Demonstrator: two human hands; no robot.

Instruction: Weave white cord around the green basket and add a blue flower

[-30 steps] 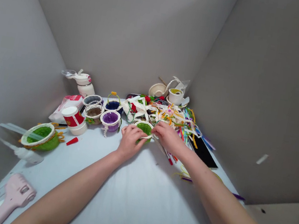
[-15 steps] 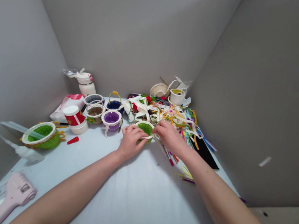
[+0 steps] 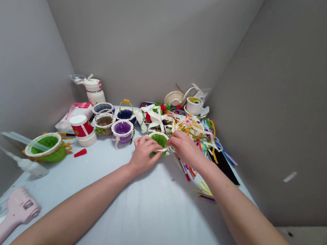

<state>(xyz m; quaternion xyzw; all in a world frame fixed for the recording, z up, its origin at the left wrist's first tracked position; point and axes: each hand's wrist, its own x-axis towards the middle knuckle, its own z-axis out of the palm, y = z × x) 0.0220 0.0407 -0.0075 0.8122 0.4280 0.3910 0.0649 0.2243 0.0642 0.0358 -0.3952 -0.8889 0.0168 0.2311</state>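
Note:
A small green basket (image 3: pixel 159 139) with a white rim stands on the table between my hands. My left hand (image 3: pixel 144 153) is closed on its near left side, the fingers lying over the rim. On the right, my right hand (image 3: pixel 182 145) pinches at the rim, its fingertips on a white cord or trim (image 3: pixel 170 149) that runs along the edge. Part of the basket's side is hidden by my fingers. Just left of it sits a purple basket (image 3: pixel 122 129) with white braided trim.
Several more small baskets, a red-and-white tub (image 3: pixel 83 130) and a green basket (image 3: pixel 48 148) stand left. A pink glue gun (image 3: pixel 19 209) lies front left. Ribbons and lace (image 3: pixel 191 125) are heaped behind my right hand, beside a black flat piece (image 3: pixel 225 167). Grey walls enclose the table.
Both hands hold nearly the same place at the basket's rim. The view has shifted very slightly; nothing else has visibly moved.

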